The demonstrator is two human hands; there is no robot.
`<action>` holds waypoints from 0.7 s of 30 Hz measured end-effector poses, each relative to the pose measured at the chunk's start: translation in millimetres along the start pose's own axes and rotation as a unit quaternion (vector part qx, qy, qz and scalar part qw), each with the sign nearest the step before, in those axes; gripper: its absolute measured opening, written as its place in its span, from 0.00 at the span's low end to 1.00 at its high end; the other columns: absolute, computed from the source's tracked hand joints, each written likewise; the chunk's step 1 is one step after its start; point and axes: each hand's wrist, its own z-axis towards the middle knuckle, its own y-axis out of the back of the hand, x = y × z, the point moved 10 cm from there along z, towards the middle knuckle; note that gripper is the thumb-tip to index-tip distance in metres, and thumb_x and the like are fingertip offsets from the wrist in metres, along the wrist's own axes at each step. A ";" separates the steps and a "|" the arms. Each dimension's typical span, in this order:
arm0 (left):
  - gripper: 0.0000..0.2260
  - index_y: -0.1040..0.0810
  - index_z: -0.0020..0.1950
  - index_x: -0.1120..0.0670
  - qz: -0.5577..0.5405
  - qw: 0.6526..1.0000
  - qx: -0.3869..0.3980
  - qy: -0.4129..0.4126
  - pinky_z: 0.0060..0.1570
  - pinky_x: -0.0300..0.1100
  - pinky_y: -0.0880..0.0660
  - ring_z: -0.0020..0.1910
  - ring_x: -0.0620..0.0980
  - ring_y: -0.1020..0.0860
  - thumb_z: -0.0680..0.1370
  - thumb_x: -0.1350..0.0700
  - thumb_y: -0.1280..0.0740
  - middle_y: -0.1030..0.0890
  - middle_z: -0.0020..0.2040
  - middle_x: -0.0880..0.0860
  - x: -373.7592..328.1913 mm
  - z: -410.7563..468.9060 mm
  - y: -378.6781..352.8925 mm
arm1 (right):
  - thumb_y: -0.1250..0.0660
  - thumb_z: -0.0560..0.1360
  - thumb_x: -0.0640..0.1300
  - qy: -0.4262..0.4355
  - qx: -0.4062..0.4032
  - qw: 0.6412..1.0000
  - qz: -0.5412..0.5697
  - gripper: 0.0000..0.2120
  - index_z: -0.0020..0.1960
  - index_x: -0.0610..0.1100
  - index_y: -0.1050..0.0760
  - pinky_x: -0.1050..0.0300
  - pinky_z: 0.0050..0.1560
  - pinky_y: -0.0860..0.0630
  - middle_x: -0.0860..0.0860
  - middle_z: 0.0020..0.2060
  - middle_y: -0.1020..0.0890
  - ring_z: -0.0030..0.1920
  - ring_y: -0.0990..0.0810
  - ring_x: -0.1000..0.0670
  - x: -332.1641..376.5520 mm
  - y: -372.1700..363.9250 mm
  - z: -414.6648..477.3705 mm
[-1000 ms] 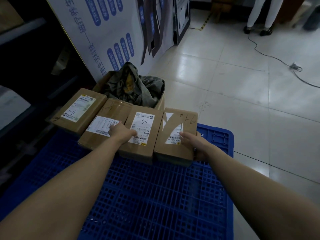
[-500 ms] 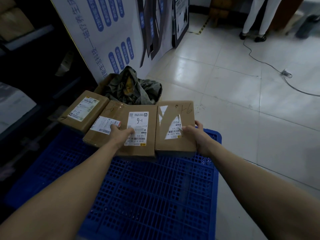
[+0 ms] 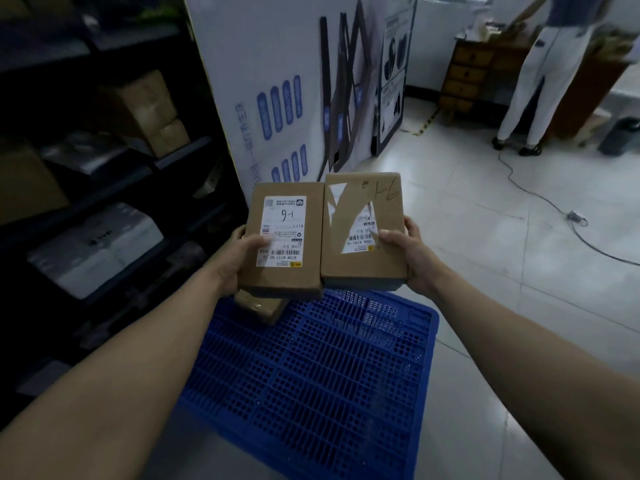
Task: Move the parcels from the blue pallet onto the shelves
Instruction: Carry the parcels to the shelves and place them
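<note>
Your left thumb (image 3: 258, 242) lies flat on the white label of the parcel marked 1-6 (image 3: 287, 216), and the fingers (image 3: 239, 233) of your left hand (image 3: 235, 261) curl round its left edge. The right thumb (image 3: 388, 237) presses the torn label on the second parcel (image 3: 367, 202), while the fingers (image 3: 412, 225) of your right hand (image 3: 410, 261) wrap its right edge. So each hand is clamped on 1 box, near the end closest to you.

Both boxes are in the air, side by side with their long edges touching or nearly so, above the far end of the blue pallet (image 3: 329, 375). A third parcel (image 3: 259, 308) lies on the pallet just under the left one.

You carry each in 1 hand, so they are probably light. The cardboard looks stiff and square, so it should not sag, but the glossy label and tape under your thumbs may be slick. Holding at the near end leaves the far end hanging free; a grip further along, with the fingers spread underneath, would likely be steadier.

The shelves (image 3: 104, 174) stand dark on your left, already holding other boxes.
</note>
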 end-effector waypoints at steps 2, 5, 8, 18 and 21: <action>0.27 0.36 0.64 0.46 -0.016 1.000 -0.018 -0.010 0.49 0.57 0.21 0.51 0.58 0.18 0.69 0.56 0.27 0.17 0.53 0.56 -8.6 -29.4 18.7 | 0.28 0.72 0.44 0.002 0.028 1.000 -0.012 0.34 0.71 0.58 0.42 0.35 0.55 0.23 0.44 0.55 0.19 0.51 0.17 0.39 11.0 -21.9 -13.2; 0.28 0.36 0.67 0.48 -0.038 0.998 -0.048 -0.028 0.55 0.61 0.24 0.54 0.60 0.20 0.71 0.55 0.28 0.19 0.57 0.59 -13.9 -78.3 48.5 | 0.28 0.71 0.44 0.001 0.079 0.997 -0.021 0.33 0.70 0.58 0.41 0.39 0.52 0.20 0.44 0.56 0.19 0.49 0.16 0.41 22.0 -57.4 -33.6; 0.26 0.34 0.69 0.50 -0.055 0.994 -0.080 -0.046 0.48 0.52 0.20 0.54 0.58 0.19 0.73 0.53 0.31 0.18 0.57 0.59 -18.0 -139.8 79.9 | 0.28 0.71 0.43 0.001 0.149 0.989 -0.017 0.32 0.70 0.54 0.38 0.46 0.43 0.17 0.43 0.56 0.18 0.46 0.15 0.43 25.9 -104.6 -53.5; 0.25 0.35 0.68 0.51 -0.167 0.926 -0.318 -0.114 0.48 0.52 0.21 0.53 0.58 0.19 0.73 0.56 0.31 0.19 0.58 0.59 36.4 -400.8 226.5 | 0.28 0.71 0.43 -0.052 0.384 0.918 -0.091 0.29 0.68 0.57 0.34 0.49 0.40 0.19 0.45 0.55 0.18 0.45 0.15 0.44 -36.6 -331.2 -171.0; 0.33 0.35 0.69 0.50 -0.190 0.889 -0.396 -0.130 0.50 0.53 0.21 0.54 0.57 0.19 0.66 0.54 0.27 0.19 0.57 0.58 68.1 -496.4 268.8 | 0.27 0.69 0.44 -0.084 0.462 0.874 -0.122 0.29 0.66 0.59 0.32 0.47 0.40 0.19 0.45 0.54 0.17 0.46 0.15 0.44 -74.3 -404.8 -234.5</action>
